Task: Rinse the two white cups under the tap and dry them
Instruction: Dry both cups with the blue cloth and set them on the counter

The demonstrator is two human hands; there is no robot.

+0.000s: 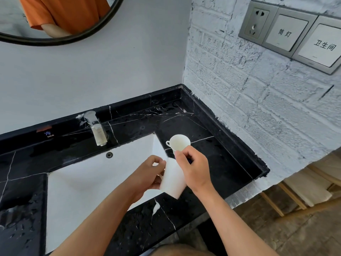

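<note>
Drying appears in hand: a white cloth is gripped by the curled left hand and pinched by the right hand beside the basin. One white cup stands upright on the worktop; the second is not visible. Wiping that cup is judged next.

Glossy white ceramic cup, polished black marble counter, brushed metal tap, rough painted brick wall

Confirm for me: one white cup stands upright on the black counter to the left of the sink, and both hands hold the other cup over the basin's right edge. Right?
Not quite. The standing cup is on the black counter to the right of the sink, not the left. The rest holds: the left hand and right hand hold the other cup over the basin's right edge. The head view shows it.
</note>
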